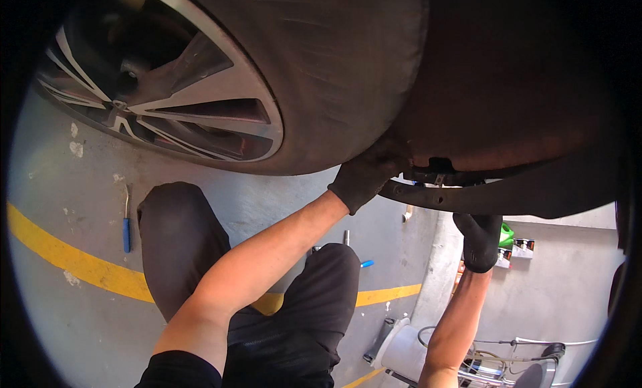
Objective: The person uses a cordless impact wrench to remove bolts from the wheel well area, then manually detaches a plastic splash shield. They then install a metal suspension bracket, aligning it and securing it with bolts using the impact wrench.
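My left hand (371,171), in a black glove, reaches up beside the tyre (334,67) to the dark wheel-arch liner (501,100); its fingers are lost in shadow. My right hand (479,241), also gloved, is at the underside of the curved black panel edge (521,197), with its fingertips hidden there. Between the hands, a slot with a small bracket (439,179) and holes shows along the panel. The alloy wheel (194,117) fills the upper left.
My bent knees (177,234) are below the tyre. A blue-handled tool (126,234) and another blue-handled tool (364,264) lie on the grey floor (80,314) with a yellow line. Boxes (523,248), a green container (506,235) and wheeled equipment with hoses (401,348) stand at the right.
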{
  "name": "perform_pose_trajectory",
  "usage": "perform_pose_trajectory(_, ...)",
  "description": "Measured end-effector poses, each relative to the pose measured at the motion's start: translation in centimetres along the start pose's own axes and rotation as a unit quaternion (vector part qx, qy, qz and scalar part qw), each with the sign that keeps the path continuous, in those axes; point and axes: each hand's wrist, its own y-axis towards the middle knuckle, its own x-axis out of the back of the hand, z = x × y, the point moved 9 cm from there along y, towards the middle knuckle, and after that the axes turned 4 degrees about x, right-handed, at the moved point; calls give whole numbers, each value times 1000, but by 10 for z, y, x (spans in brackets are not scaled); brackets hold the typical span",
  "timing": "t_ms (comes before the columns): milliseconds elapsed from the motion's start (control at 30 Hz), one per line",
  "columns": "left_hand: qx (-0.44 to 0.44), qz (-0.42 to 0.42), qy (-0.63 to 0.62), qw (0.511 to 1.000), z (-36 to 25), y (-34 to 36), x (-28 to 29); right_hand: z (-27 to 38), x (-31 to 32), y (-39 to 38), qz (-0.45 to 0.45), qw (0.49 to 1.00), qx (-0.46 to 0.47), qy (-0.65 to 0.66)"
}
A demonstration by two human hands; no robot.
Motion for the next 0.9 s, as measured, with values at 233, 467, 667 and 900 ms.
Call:
perform_pose_trajectory(233, 6, -85, 16, 996, -10, -24, 5, 2, -3, -3, 64, 996, -52, -44)
perform_pose_trajectory(467, 0, -10, 25, 1000, -6, -28, 9, -5, 6, -3, 32, 998, -57, -9)
perform_pose_trajectory(667, 60, -19, 22, 998, -4, -39, 4, -8, 7, -1, 63, 997, -20, 31)
perform_pose_trajectory(900, 71, -31, 2, 997, 7, -38, 21, -8, -7, 8, 98, 994, -39, -31)
